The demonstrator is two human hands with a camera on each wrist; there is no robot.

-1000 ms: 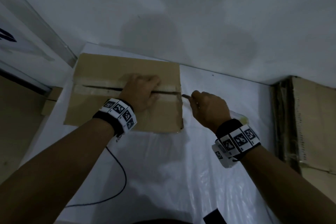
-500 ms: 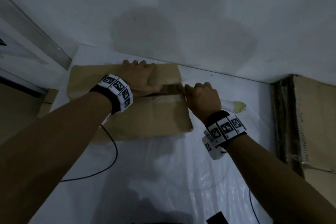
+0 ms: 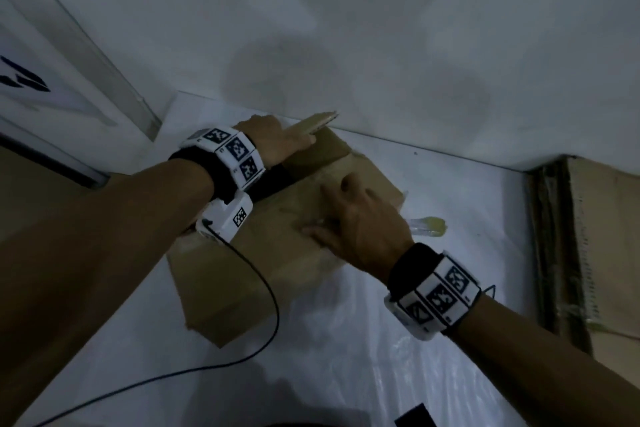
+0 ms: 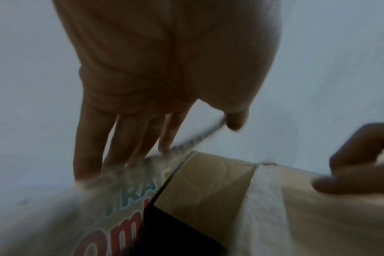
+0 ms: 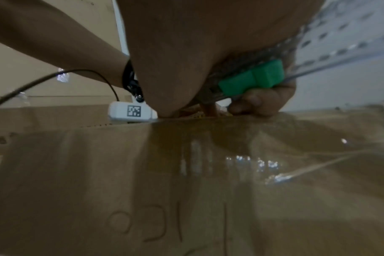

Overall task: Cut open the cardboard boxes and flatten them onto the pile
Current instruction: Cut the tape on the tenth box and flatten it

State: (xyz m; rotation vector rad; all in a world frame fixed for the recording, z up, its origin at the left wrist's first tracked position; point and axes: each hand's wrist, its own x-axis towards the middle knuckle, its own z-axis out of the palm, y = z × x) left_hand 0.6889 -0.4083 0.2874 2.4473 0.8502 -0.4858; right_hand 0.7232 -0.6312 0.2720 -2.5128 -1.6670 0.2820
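Covering the tabletop [image 3: 398, 340] is a white plastic sheet, and the whole surface runs back to a pale wall [image 3: 381, 28]. Against the right edge stands a pile of flattened cardboard [image 3: 606, 246], packed upright and well apart from the work in hand. A brown cardboard box [image 3: 263, 274] lies on the sheet near the wall, its near corner turned toward the person and its top seam parted, so a dark gap shows between the flaps. One far flap [image 3: 318, 121] is lifted and tilts up toward the wall; the left wrist view shows coloured lettering on its face. The left hand [image 3: 277, 139] rests on that raised flap with fingers [image 4: 125, 138] straight and close together; its grip closes on nothing. The right hand [image 3: 360, 222] lies on the box top beside the tape strip [image 4: 263, 199], index finger stretched along the cardboard. Its remaining fingers curl round a box cutter with a green slider [image 5: 252, 78], seen in the right wrist view, so this grip is wrapped about the tool; whether a blade is out cannot be told. A yellowish end of the cutter [image 3: 429, 225] pokes out past the right hand in the head view. Both wrists carry white marker bands, and a thin black cable [image 3: 263, 305] trails from the left band across the box and sheet.
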